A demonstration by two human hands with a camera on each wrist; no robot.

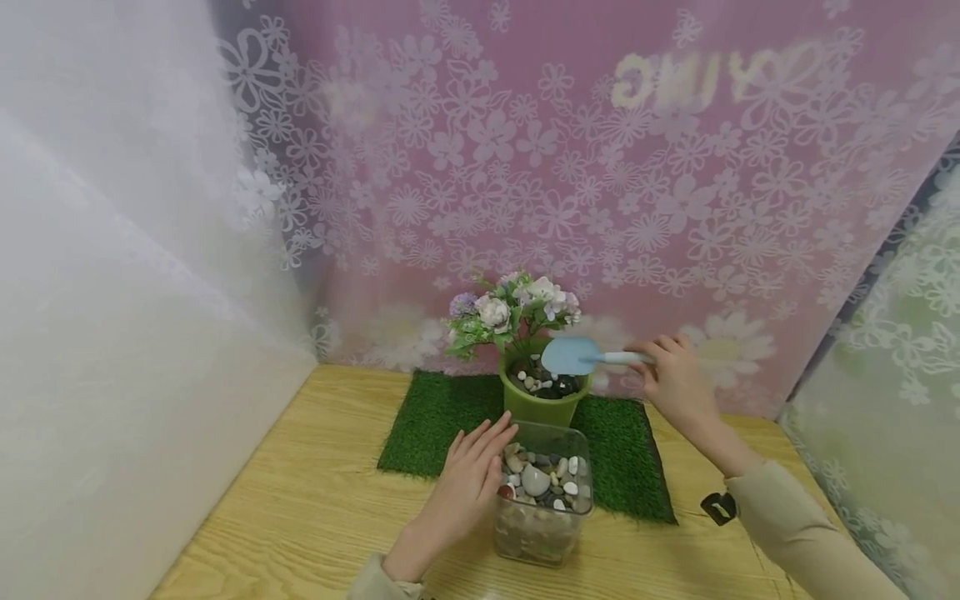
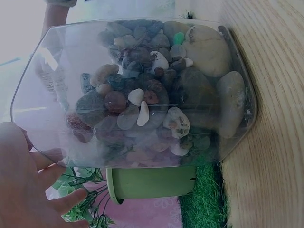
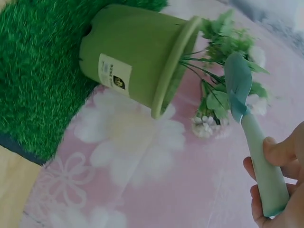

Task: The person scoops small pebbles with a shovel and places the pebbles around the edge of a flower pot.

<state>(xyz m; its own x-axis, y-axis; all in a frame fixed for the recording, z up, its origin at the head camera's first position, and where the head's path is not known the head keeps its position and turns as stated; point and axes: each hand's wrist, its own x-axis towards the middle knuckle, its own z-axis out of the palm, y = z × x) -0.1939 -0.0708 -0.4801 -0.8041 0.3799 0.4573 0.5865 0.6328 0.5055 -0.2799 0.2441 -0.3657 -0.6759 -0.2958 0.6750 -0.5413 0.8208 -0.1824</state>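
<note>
My right hand [image 1: 678, 383] grips the pale handle of a small blue trowel [image 1: 572, 356], whose blade is over the right side of a green flowerpot [image 1: 542, 408]. In the right wrist view, thumb and fingers wrap the trowel's handle [image 3: 262, 166]. The pot holds artificial white and purple flowers [image 1: 513, 308], with pebbles [image 1: 534, 382] on its surface. My left hand [image 1: 472, 467] lies with straight fingers against the left rim of a clear plastic container [image 1: 542, 533]. Mixed stones [image 2: 137, 97] fill the lower part of that container.
Under the pot lies a green artificial turf mat [image 1: 442, 417] on a wood-grain table [image 1: 300, 500]. Behind hangs a pink floral curtain [image 1: 525, 167]. A white wall or sheet [image 1: 135, 292] bounds the left, and a patterned curtain [image 1: 900, 392] the right.
</note>
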